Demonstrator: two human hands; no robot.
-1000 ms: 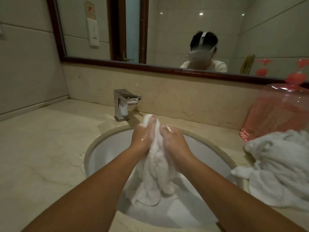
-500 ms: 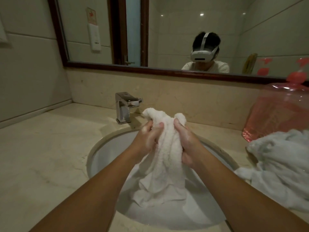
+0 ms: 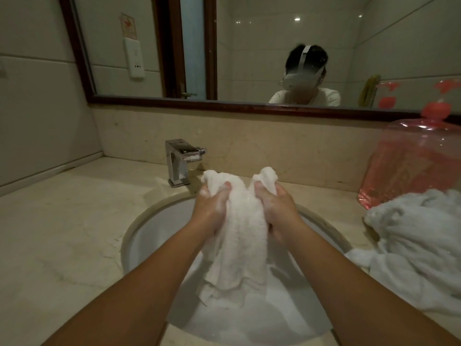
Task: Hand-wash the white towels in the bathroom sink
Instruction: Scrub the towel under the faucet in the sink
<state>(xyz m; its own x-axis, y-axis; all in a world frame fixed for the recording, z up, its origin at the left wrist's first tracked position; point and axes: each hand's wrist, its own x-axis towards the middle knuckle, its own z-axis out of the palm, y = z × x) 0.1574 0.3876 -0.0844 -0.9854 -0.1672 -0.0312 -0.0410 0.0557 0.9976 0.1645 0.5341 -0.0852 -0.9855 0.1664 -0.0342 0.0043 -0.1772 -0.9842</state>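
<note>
A wet white towel [image 3: 239,243] hangs over the round white sink [image 3: 152,228], its lower end trailing into soapy water. My left hand [image 3: 212,211] grips the towel's upper left bunch and my right hand [image 3: 277,208] grips the upper right bunch, both lifted above the basin with suds on the fingers. Another white towel [image 3: 419,248] lies heaped on the counter at the right, one corner drooping over the sink's rim.
A chrome faucet [image 3: 178,162] stands behind the sink at the left. A pink translucent bottle [image 3: 411,166] sits at the back right by the towel heap. The beige marble counter [image 3: 62,236] stretches left; a framed mirror [image 3: 249,48] hangs above the backsplash.
Both hands have risen from the basin with the towel and moved apart, spreading its top into two bunches where before they pressed it together.
</note>
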